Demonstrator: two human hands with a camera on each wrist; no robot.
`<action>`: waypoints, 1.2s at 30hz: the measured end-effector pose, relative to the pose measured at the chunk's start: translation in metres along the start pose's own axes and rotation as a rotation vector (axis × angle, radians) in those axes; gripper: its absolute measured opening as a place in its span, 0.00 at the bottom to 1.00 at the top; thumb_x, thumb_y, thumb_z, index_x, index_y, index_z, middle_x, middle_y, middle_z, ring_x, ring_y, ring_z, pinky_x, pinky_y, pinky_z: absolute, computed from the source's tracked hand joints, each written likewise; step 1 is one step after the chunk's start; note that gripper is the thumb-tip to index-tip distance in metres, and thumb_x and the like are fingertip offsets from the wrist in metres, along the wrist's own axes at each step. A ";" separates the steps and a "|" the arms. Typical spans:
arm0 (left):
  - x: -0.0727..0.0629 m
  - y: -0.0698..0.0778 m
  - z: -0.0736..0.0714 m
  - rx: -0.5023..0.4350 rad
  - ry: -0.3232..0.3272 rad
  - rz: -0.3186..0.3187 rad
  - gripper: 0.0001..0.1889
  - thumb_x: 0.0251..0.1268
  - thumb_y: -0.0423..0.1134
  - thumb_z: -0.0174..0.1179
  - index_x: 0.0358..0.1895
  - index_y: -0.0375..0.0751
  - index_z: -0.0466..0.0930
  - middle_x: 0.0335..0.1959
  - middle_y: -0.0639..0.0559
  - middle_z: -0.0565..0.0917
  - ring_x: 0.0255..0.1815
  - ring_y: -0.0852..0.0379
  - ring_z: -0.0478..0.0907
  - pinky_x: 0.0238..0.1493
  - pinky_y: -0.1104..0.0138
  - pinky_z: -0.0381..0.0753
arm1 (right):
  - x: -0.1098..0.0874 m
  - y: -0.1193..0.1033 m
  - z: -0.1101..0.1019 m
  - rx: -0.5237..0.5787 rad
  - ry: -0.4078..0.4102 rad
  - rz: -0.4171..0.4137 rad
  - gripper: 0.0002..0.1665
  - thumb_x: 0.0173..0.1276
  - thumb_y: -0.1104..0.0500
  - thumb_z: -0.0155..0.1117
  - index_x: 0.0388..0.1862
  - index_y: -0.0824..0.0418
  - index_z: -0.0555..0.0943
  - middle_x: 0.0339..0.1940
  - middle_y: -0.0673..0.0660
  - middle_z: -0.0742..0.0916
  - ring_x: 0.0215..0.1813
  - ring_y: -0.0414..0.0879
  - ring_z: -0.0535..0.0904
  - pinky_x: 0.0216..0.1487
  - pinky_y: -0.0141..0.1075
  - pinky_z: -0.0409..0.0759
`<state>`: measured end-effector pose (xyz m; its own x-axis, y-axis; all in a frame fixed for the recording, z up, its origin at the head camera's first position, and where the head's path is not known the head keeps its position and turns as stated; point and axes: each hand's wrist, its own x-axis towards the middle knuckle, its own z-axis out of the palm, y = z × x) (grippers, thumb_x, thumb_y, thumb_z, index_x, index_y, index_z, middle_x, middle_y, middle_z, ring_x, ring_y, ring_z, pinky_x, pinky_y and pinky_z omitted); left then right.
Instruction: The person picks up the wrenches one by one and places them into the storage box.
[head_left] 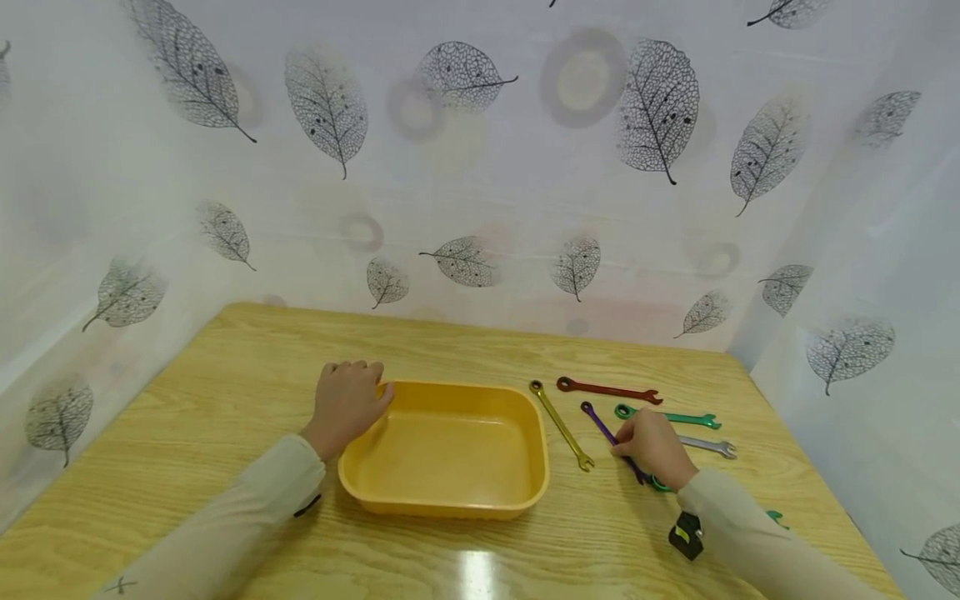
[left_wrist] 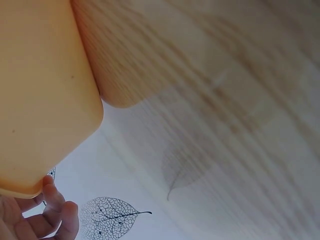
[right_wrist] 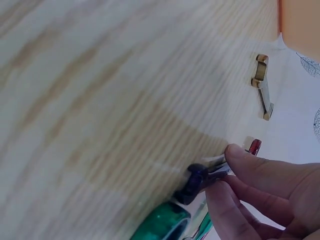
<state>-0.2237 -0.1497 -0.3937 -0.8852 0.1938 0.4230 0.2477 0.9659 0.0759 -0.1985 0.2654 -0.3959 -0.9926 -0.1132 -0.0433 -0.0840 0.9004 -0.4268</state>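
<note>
A yellow plastic tray (head_left: 442,509) stands on the wooden table. My left hand (head_left: 347,408) grips its rim at the back left corner, the thumb over the inner side; in the left wrist view the other fingers (left_wrist: 52,212) curl outside, below the rim. To the right of the tray, my right hand (head_left: 654,446) pinches a purple combination wrench (head_left: 598,422) near its middle. The right wrist view shows the thumb (right_wrist: 265,172) on one side of the wrench and fingers on the other, with its open end (right_wrist: 192,185) close to the tabletop.
Between tray and right hand lies a gold wrench (head_left: 561,425). A red wrench (head_left: 611,389), a green wrench (head_left: 678,418) and a silver wrench (head_left: 708,444) lie behind and right of that hand. Another green wrench (head_left: 777,518) is partly under the right forearm. Leaf-printed cloth (head_left: 480,192) surrounds the table.
</note>
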 end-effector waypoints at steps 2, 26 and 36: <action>0.001 0.000 0.000 0.000 0.001 0.002 0.12 0.57 0.46 0.59 0.24 0.42 0.77 0.17 0.49 0.78 0.22 0.49 0.76 0.38 0.50 0.76 | -0.001 0.000 0.000 -0.008 0.001 0.005 0.04 0.50 0.66 0.72 0.27 0.65 0.86 0.26 0.57 0.88 0.26 0.44 0.82 0.28 0.38 0.80; 0.003 -0.001 0.002 -0.008 0.009 0.000 0.12 0.58 0.46 0.59 0.25 0.41 0.78 0.18 0.48 0.79 0.22 0.49 0.76 0.38 0.51 0.75 | -0.003 -0.003 -0.004 -0.036 0.019 -0.042 0.03 0.51 0.68 0.70 0.26 0.68 0.86 0.24 0.59 0.87 0.26 0.47 0.82 0.29 0.40 0.81; 0.000 0.002 -0.002 0.001 -0.012 0.000 0.12 0.58 0.46 0.59 0.23 0.42 0.76 0.18 0.49 0.78 0.22 0.48 0.76 0.39 0.50 0.75 | -0.008 -0.003 0.000 -0.003 0.035 -0.039 0.03 0.52 0.68 0.68 0.27 0.67 0.86 0.26 0.60 0.87 0.24 0.45 0.81 0.28 0.41 0.80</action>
<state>-0.2230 -0.1484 -0.3918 -0.8898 0.1956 0.4124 0.2471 0.9661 0.0750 -0.1907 0.2636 -0.3939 -0.9911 -0.1333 0.0045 -0.1225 0.8969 -0.4248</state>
